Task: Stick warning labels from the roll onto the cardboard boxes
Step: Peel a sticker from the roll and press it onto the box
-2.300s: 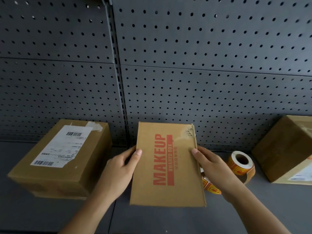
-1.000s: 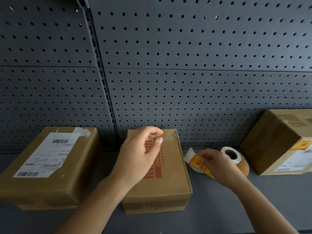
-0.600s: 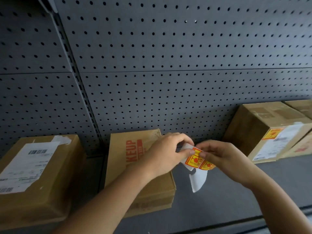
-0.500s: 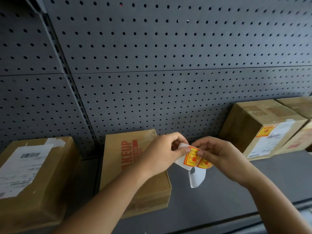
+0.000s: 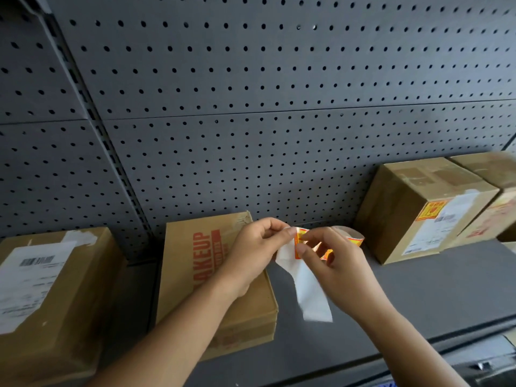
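Observation:
Both hands hold the free end of the label strip above the grey shelf (image 5: pixel 418 291). My left hand (image 5: pixel 259 252) pinches the white backing paper (image 5: pixel 310 291), which hangs down empty. My right hand (image 5: pixel 332 261) pinches a yellow-and-red warning label (image 5: pixel 300 238) at the top of the strip. The label roll (image 5: pixel 354 237) peeks out behind my right hand. The flat MAKEUP cardboard box (image 5: pixel 195 263) lies under my left wrist, with no warning label visible on it.
A box with a white shipping label (image 5: pixel 47 289) sits at the left. A taller box (image 5: pixel 418 208) at the right carries a warning label, and another box (image 5: pixel 494 196) stands beyond it. Grey pegboard (image 5: pixel 251 107) backs the shelf.
My hands put the MAKEUP box down flat, then took up the label strip. Since half a second ago the backing hangs longer and the label is peeling off at its top.

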A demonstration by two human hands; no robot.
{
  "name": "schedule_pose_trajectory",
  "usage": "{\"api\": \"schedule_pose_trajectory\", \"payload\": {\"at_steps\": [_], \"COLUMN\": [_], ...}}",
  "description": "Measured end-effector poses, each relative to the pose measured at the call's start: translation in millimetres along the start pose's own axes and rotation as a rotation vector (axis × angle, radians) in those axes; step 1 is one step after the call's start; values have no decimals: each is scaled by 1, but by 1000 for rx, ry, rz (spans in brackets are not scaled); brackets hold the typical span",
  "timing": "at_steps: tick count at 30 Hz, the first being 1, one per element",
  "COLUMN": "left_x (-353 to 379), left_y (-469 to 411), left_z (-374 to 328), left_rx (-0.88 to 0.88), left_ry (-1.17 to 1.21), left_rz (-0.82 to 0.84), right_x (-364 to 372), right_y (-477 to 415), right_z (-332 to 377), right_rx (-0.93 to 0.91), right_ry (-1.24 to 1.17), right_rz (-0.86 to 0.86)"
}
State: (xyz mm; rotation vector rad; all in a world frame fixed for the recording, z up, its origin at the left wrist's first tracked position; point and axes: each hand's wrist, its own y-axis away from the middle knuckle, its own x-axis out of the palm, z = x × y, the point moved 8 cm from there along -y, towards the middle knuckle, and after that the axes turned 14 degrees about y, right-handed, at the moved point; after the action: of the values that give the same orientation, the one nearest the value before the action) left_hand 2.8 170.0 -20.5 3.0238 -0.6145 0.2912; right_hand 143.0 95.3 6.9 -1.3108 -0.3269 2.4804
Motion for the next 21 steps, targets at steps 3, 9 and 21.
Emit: {"api": "schedule_pose_trajectory", "payload": {"at_steps": [3,9,21], "left_x": [2,3,7], "left_y": [1,4,2], "left_z": [2,2,7], "left_rx": [-32,11,61], "left_ry": [64,-21,-108], "left_rz": [17,43,68], "right_x": [9,17,8], "right_y": [0,-3,-9], "right_z": [-3,-14,-36], "right_rx": [77,195,304], "right_ry": [-40,-146,-190], "right_rz": [33,80,104]}}
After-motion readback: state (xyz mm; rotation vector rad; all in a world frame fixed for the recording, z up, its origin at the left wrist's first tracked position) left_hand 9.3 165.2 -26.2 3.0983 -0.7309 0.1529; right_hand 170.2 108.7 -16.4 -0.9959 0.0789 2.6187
